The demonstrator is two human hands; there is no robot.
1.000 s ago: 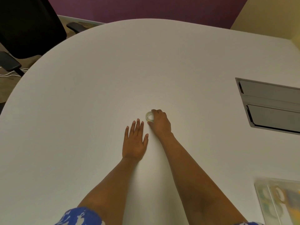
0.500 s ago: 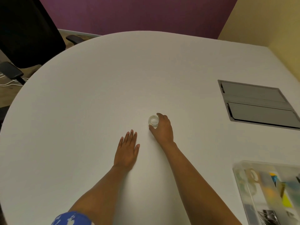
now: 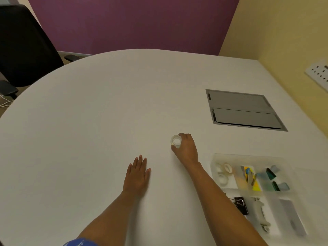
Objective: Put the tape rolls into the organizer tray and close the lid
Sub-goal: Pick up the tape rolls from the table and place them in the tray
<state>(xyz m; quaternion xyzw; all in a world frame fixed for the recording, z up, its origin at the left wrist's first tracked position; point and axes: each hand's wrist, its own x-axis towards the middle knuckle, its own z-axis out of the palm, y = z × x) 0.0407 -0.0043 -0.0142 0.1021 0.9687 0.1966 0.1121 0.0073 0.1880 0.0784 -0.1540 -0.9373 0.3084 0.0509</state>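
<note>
Tape roll [image 3: 176, 141] sits pinched in your right hand [image 3: 186, 148] at frame centre, with the organizer tray [image 3: 248, 157] lying lower right, nearer that hand than your flat, empty left hand [image 3: 137, 174].

The right hand [image 3: 186, 148] now holds the tape roll [image 3: 176, 141] up off the table [image 3: 88, 130], with the roll turned so its hole shows. Before, the roll sat on the table. The left hand [image 3: 137, 174] lies farther back from the right hand than before. More of the organizer tray [image 3: 230, 157] shows now, with its small things inside.
</note>
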